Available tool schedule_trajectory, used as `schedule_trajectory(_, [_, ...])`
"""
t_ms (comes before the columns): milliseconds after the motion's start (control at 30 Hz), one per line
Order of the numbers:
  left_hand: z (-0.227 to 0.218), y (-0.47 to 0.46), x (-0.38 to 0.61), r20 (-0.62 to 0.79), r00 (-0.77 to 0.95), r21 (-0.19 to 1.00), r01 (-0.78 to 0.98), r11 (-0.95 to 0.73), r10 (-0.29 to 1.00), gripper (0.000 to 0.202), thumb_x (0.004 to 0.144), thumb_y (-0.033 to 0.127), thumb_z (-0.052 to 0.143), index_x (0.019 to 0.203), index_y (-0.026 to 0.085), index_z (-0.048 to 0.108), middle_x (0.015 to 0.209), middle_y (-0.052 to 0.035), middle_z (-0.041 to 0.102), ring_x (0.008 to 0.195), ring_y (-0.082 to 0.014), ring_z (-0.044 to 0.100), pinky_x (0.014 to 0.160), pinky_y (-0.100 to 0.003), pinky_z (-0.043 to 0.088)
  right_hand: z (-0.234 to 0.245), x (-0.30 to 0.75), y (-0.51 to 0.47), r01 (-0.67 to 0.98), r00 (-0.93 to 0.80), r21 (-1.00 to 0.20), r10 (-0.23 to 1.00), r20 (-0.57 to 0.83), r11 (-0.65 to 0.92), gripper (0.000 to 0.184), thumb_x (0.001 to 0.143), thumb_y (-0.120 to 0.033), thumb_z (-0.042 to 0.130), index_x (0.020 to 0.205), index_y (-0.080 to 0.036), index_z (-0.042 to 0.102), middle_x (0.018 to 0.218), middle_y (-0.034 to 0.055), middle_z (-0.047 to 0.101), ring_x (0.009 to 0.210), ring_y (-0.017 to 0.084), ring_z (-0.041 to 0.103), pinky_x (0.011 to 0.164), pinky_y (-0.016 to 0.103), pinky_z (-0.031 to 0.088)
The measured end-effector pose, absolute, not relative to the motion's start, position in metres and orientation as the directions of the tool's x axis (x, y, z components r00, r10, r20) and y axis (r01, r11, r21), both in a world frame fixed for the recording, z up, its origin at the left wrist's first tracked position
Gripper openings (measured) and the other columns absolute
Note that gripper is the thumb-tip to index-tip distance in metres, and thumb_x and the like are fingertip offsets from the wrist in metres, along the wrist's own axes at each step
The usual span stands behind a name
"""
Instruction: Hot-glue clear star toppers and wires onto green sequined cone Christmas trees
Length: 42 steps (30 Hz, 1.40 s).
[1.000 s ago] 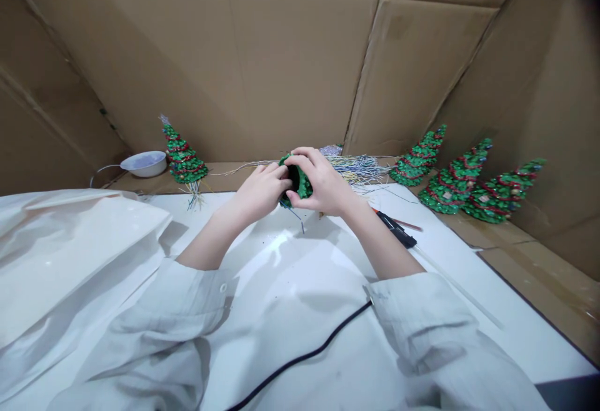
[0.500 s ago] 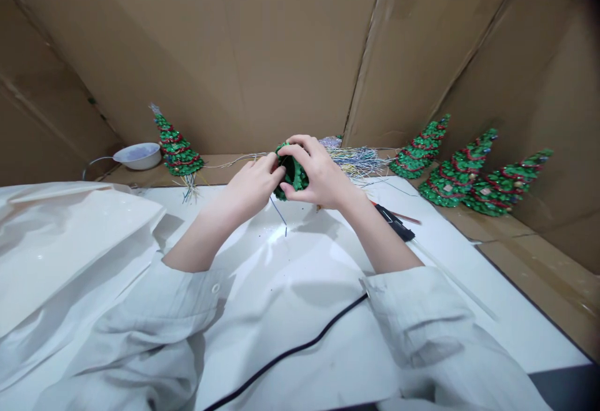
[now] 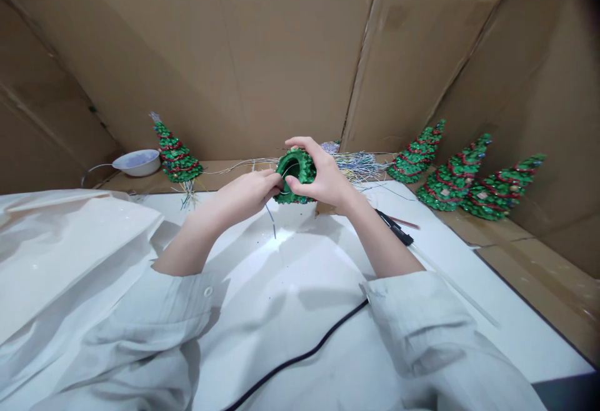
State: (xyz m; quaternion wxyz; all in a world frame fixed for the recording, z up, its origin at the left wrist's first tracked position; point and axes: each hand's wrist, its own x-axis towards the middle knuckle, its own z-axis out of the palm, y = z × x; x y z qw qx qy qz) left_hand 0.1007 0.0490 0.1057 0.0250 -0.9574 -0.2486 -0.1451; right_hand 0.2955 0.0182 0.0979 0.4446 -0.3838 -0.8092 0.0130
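Note:
A small green Christmas tree figure (image 3: 307,164) is tipped so that its hollow underside faces me. My right hand (image 3: 325,180) grips it from the right, thumb at the rim of the opening and fingers over the top. At the left edge of the hollow, my left hand (image 3: 257,189) pinches a thin wire (image 3: 270,214), whose bluish end hangs below the fingers. A pale strand of wire curves inside the opening. The tree's tip points away from me and is hidden.
A decorated tree (image 3: 175,155) with wires under it stands left, beside a white bowl (image 3: 138,162). Behind my right hand lies a wire bundle (image 3: 359,166). Several finished-looking trees (image 3: 454,177) stand right. A black glue gun (image 3: 394,227) and a black cable (image 3: 300,358) lie on the white table (image 3: 290,267).
The tree's hollow opening has turned more toward me. My left hand has shifted slightly left and down, away from the opening's middle, with the wire end moving along.

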Motion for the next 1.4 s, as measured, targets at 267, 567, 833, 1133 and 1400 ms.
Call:
schedule_trajectory(267, [0.112, 0.051, 0.096, 0.362, 0.809, 0.251, 0.393, -0.885, 0.462, 0.015, 0.087, 0.024, 0.044, 0.080, 0.018, 0.056, 0.073, 0.0001, 0.061, 0.062, -0.0115, 0.053, 0.058, -0.022, 0.038, 0.101, 0.302, 0.019, 0.550, -0.198, -0.564, 0.752, 0.628, 0.616, 0.054, 0.074, -0.037, 0.059, 0.123, -0.026, 0.039, 0.104, 0.0049, 0.058, 0.094, 0.021, 0.058, 0.086, 0.041, 0.046])
schedule_trajectory(567, [0.130, 0.049, 0.080, 0.623, 0.466, 0.463, 0.427, -0.777, 0.628, 0.015, 0.088, 0.030, 0.046, 0.086, 0.017, 0.052, 0.087, -0.0043, 0.061, 0.079, -0.0143, 0.057, 0.069, -0.027, 0.045, 0.104, 0.301, 0.017, 0.498, -0.191, -0.622, 0.776, 0.601, 0.604, 0.049, 0.073, -0.039, 0.062, 0.117, -0.026, 0.045, 0.104, 0.0053, 0.061, 0.097, 0.022, 0.059, 0.089, 0.044, 0.046])
schedule_trajectory(833, [0.140, 0.036, 0.082, 0.601, 0.239, 0.786, 0.000, -0.619, 0.763, 0.013, 0.086, 0.031, 0.051, 0.083, 0.019, 0.047, 0.088, -0.0059, 0.069, 0.068, -0.0131, 0.063, 0.061, -0.028, 0.051, 0.105, 0.301, 0.008, 0.459, -0.191, -0.404, 0.532, 0.825, 0.792, 0.054, 0.077, -0.052, 0.055, 0.121, -0.026, 0.039, 0.125, 0.0087, 0.052, 0.115, 0.023, 0.052, 0.096, 0.042, 0.046])
schedule_trajectory(1133, [0.150, 0.012, 0.080, 0.707, 0.281, 0.700, -0.406, -0.587, 0.649, 0.012, 0.084, 0.031, 0.059, 0.081, 0.019, 0.060, 0.065, -0.0013, 0.064, 0.057, -0.0114, 0.059, 0.053, -0.024, 0.049, 0.090, 0.295, 0.019, 0.468, -0.039, -0.013, 0.035, 0.999, 0.883, 0.054, 0.074, -0.067, 0.049, 0.111, -0.029, 0.051, 0.121, 0.0091, 0.054, 0.109, 0.030, 0.055, 0.084, 0.055, 0.050])
schedule_trajectory(1400, [0.149, 0.001, 0.077, 0.803, 0.293, 0.594, -0.317, -0.739, 0.519, 0.017, 0.085, 0.032, 0.057, 0.091, 0.022, 0.070, 0.078, -0.0042, 0.063, 0.070, -0.0125, 0.060, 0.061, -0.024, 0.052, 0.080, 0.283, 0.015, 0.487, -0.011, 0.054, -0.056, 0.998, 0.872, 0.057, 0.068, -0.073, 0.046, 0.108, -0.032, 0.050, 0.117, 0.0087, 0.053, 0.102, 0.029, 0.058, 0.077, 0.055, 0.052])
